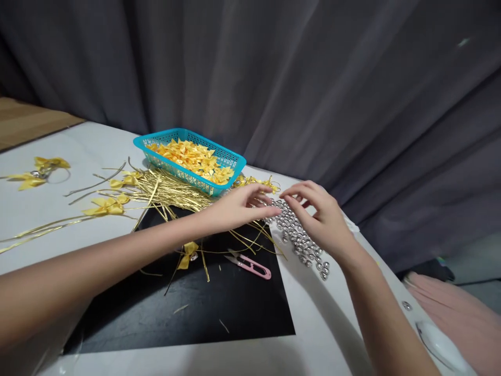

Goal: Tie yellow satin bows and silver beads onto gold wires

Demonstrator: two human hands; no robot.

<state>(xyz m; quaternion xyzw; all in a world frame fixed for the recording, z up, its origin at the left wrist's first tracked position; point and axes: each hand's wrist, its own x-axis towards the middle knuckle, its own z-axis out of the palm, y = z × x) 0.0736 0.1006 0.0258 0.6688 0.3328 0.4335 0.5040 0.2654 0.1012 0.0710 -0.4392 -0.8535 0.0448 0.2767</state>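
My left hand [238,208] is held above the back right of the black mat, its thumb and fingers apart with nothing visible between them. Facing it, my right hand [323,216] hovers over a pile of shiny silver beads [299,235]; its thumb and index fingertips come together, and whatever they may pinch is too small to make out. Under my left wrist lies a bundle of gold cords [168,189]. A yellow ribbon bow [188,256] with a silver bead and cord rests on the mat, near pink thread snips [250,265].
Behind the cords, a blue basket [143,142] holds many yellow bows. More bows on cords [105,205] lie on the white table [105,143] at left. The black mat [183,324] has cord scraps on it. A white object [442,342] sits at right; a grey curtain [219,68] hangs behind.
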